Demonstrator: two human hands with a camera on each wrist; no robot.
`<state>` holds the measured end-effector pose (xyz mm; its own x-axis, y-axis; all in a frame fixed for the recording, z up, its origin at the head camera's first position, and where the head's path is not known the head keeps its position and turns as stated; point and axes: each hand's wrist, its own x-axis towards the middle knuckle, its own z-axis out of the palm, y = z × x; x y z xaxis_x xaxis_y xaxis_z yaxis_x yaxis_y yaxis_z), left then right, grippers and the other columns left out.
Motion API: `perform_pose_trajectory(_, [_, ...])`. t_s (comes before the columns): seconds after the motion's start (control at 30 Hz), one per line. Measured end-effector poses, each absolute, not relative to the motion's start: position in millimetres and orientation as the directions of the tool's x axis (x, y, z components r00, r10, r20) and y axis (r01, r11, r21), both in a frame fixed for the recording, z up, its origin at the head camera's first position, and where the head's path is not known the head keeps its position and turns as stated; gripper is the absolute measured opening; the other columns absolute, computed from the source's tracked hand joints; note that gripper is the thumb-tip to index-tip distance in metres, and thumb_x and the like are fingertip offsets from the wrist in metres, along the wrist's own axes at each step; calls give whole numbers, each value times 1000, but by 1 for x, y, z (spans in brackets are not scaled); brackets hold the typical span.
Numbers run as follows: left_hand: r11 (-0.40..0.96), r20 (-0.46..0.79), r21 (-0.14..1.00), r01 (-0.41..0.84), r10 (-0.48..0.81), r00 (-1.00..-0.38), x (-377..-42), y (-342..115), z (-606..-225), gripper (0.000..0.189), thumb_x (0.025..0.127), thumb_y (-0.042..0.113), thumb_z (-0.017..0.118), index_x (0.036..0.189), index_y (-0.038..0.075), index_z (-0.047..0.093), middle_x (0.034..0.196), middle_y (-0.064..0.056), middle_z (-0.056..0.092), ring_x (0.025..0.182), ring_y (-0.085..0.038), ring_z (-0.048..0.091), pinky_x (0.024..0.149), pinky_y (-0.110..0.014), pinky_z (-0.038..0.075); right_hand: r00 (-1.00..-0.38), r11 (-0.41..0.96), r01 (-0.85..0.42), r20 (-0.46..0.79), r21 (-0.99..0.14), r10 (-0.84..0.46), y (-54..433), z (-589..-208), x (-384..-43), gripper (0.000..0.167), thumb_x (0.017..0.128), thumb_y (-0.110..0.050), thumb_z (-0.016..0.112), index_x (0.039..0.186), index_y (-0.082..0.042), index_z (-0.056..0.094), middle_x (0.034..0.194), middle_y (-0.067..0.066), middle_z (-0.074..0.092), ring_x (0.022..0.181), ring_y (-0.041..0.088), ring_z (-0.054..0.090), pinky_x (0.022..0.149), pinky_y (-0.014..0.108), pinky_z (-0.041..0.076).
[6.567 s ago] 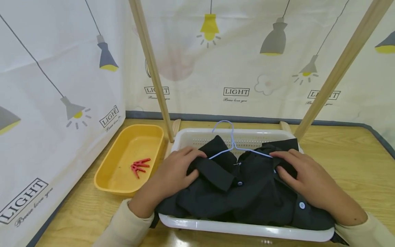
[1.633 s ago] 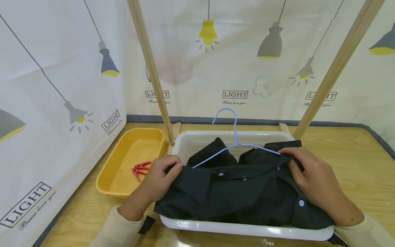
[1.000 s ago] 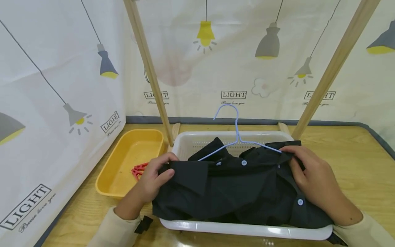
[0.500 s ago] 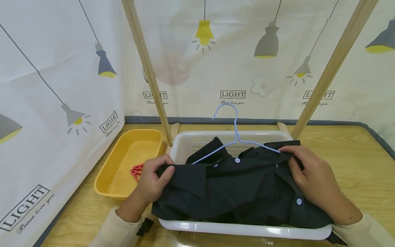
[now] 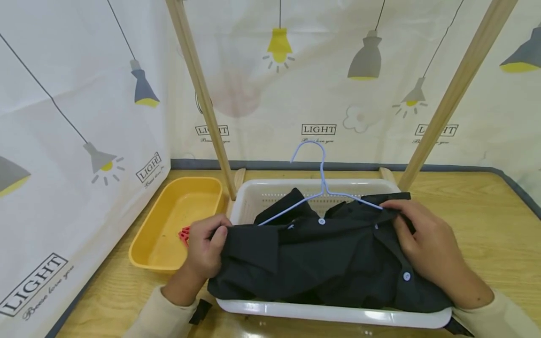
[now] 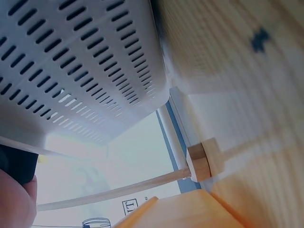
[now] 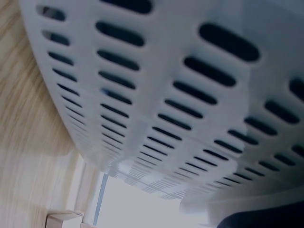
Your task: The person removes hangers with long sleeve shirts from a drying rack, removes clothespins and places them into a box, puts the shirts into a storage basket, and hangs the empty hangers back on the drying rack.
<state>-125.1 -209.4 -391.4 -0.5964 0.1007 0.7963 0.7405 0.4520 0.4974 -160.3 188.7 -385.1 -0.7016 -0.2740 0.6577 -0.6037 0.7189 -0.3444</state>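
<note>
A black button-up shirt [image 5: 325,258] lies in a white basket [image 5: 338,317], its light buttons facing up. The arms of a light blue clothes hanger [image 5: 323,180] reach into the shirt's shoulders, while its hook stands up above the basket. My left hand [image 5: 204,249] pinches the shirt at the left shoulder, thumb on top. At the opposite shoulder, my right hand [image 5: 428,249] grips the cloth close to the hanger's right end. Both hanger tips are hidden by cloth or fingers. In the left wrist view, a bit of black shirt [image 6: 19,164] shows beside my hand.
Left of the basket stands a yellow tub [image 5: 141,256] with red clothespins [image 5: 183,234], partly hidden by my left hand. Two wooden poles rise behind the basket, the left pole [image 5: 203,94] and the right pole [image 5: 458,94]. Printed cloth walls enclose the table.
My left hand has moved outward to the left, drawing the shirt's left shoulder over the hanger arm. The hanger's hook stands higher. My right hand keeps its grip in nearly the same place.
</note>
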Motion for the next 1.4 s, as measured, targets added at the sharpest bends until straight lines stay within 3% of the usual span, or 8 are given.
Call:
perform_pose_trajectory(0.3, [494,832,465,735,40,-554,-125,-208,-390,25,87,9,46,68,4,62,58,-6,57,51,-11,50,48,-21,39,-712,732,-590,647,-339,-274,187,-384,-160,38,84,10,64,117,-8,67,108,9,70,93,23,66,78,28,43])
perform_pose_trajectory(0.6, [491,731,530,691,147,-666,-127,-220,-395,33,99,26,48,81,4,65,71,-7,64,64,-12,57,62,-22,47,-712,719,-594,651,-361,-262,186,-384,-160,37,84,11,64,116,-7,67,109,11,70,94,25,65,84,14,37])
perform_pose_trajectory(0.83, [534,694,464,706,276,-665,-129,-226,-394,26,96,31,53,87,9,64,73,-1,63,67,-12,58,65,-23,48,-716,714,-592,649,-373,-255,188,-386,-160,39,84,12,64,117,-8,67,110,12,71,94,27,64,87,7,33])
perform_pose_trajectory(1.07, [566,665,478,672,266,-698,-129,-224,-396,19,91,27,58,87,10,65,73,-1,66,65,-11,59,62,-20,48,-738,733,-575,618,-364,-272,191,-388,-160,38,85,10,64,118,-10,67,109,13,71,91,26,66,77,24,41])
perform_pose_trajectory(1.27, [582,772,396,711,208,-600,-131,-221,-399,15,88,19,57,80,8,65,68,-3,64,58,-14,57,57,-25,48,-736,741,-577,614,-345,-287,190,-387,-160,38,86,8,64,119,-11,66,108,12,72,88,24,67,73,28,43])
perform_pose_trajectory(1.4, [613,831,332,717,170,-530,-131,-219,-399,25,92,21,53,74,7,63,63,-4,62,54,-14,55,53,-27,48,-738,740,-572,616,-353,-277,190,-385,-160,36,86,8,65,118,-9,65,96,9,70,71,13,58,63,23,39])
